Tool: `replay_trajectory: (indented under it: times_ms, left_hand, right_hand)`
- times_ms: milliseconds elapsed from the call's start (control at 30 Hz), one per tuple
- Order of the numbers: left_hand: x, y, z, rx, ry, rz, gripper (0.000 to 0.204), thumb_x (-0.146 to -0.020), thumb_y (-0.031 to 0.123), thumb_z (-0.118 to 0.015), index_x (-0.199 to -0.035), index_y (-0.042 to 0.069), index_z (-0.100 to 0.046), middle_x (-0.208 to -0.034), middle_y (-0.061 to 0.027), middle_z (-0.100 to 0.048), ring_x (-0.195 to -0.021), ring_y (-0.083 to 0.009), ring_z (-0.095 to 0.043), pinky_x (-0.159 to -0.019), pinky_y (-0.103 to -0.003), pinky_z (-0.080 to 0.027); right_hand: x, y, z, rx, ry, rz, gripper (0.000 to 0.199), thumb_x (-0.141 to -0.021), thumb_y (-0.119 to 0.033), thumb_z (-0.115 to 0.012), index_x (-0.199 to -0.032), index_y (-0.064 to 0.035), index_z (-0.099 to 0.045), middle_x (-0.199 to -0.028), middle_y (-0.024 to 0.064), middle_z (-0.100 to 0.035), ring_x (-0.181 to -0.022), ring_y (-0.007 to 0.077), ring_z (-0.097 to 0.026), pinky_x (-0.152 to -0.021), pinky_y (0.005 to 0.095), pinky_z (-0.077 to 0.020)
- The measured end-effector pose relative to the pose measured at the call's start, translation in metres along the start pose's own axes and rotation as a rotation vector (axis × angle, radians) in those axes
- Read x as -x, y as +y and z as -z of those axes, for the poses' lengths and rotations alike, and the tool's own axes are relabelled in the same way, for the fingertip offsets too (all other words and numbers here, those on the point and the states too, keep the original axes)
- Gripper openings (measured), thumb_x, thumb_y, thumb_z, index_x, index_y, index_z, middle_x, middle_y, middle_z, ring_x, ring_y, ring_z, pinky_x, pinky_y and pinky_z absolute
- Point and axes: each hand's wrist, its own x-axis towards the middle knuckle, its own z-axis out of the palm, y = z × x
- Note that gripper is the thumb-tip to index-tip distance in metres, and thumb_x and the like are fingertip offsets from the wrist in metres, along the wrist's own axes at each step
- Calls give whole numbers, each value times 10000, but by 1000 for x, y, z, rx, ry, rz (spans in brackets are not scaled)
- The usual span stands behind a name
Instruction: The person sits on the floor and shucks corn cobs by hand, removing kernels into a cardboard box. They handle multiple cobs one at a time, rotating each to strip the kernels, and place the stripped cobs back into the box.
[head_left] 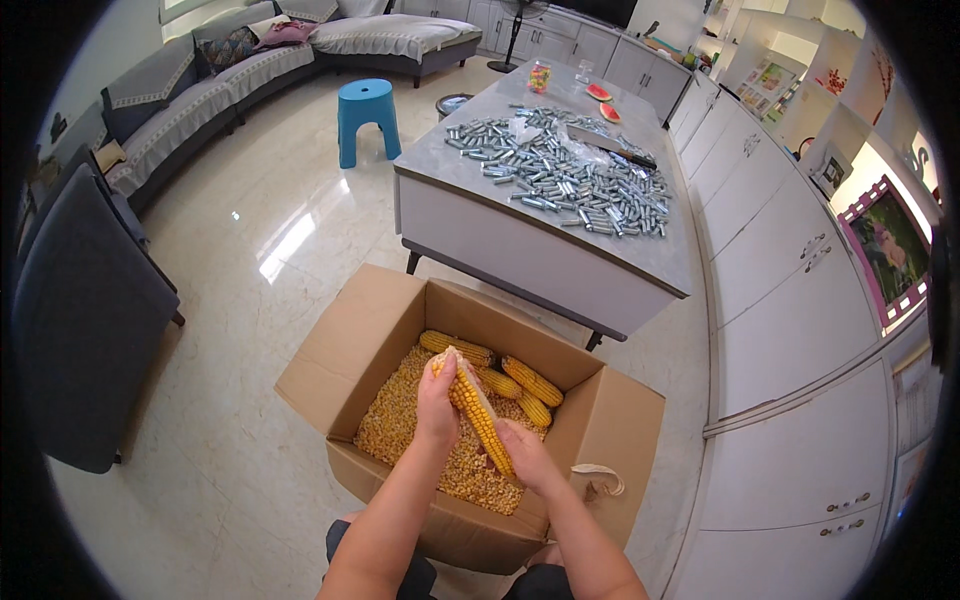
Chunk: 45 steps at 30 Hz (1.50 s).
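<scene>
At nine o'clock in the view stands a dark grey chair [90, 310], with a long sofa [260, 75] curving away toward half past ten and a blue stool [367, 105] at eleven. At six o'clock is a cardboard box [350, 320], its flaps spread, with loose yellow kernels [395, 410] covering its floor. The left hand [438, 400] is above them, fingers wrapped round the upper part of a corn cob [478, 412]. That cob is held over the box, slanting from eleven o'clock down to five, yellow along most of its length, with a pale, bare patch at the top. Beyond it, from twelve to two o'clock inside the box, lie more corn cobs [532, 380]. The right hand [527, 457] grasps the lower part from the four o'clock side; its fingertips seem to curl behind the cob, though they are mostly hidden. Toward one o'clock, metal cylinders [590, 185] cover much of a grey-topped table [540, 240]. A pale curled scrap [605, 475] rests on the right flap, and white cabinets [790, 310] line three o'clock.
</scene>
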Motion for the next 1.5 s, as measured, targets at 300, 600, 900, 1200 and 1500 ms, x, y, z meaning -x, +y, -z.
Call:
replay_trajectory:
  times_ms: [300,600,900,1200,1500]
  left_hand:
    - [1,0,-1,-78,16,-18,174,-912,229,-464,-942,57,-469,-790,-43,-532,-694,-135,-529,-625,-274,-451]
    - [-4,9,2,55,18,-35,175,-903,228,-488,-951,64,-448,-806,-40,-519,-698,-125,-526,-636,-271,-452]
    - [-5,7,0,4,11,-48,181,-905,239,-483,-941,67,-444,-797,-41,-517,-686,-130,-523,-624,-275,-452]
    - [-8,13,4,105,40,-50,184,-911,228,-461,-970,54,-460,-809,-53,-532,-712,-149,-529,-646,-291,-460]
    - [-9,11,5,47,54,-73,190,-913,235,-461,-971,54,-459,-810,-54,-531,-716,-150,-528,-655,-290,-458]
  right_hand:
    - [-3,11,-8,191,246,86,451,-953,-362,-341,-943,27,-571,-802,66,-584,-733,146,-530,-703,267,-420]
    - [-2,-2,2,-102,46,-79,457,-940,-417,-344,-1066,-14,-520,-788,62,-583,-621,115,-554,-518,235,-446]
    - [0,5,-3,-19,131,-26,387,-956,-355,-317,-1055,-25,-494,-705,66,-578,-488,103,-525,-415,221,-409]
    - [4,-5,4,-82,37,-94,409,-948,-382,-345,-1040,-14,-497,-738,58,-578,-486,88,-493,-428,221,-396]
    - [3,4,5,-23,132,-87,412,-952,-377,-328,-964,-12,-518,-711,69,-577,-470,87,-464,-417,212,-362]
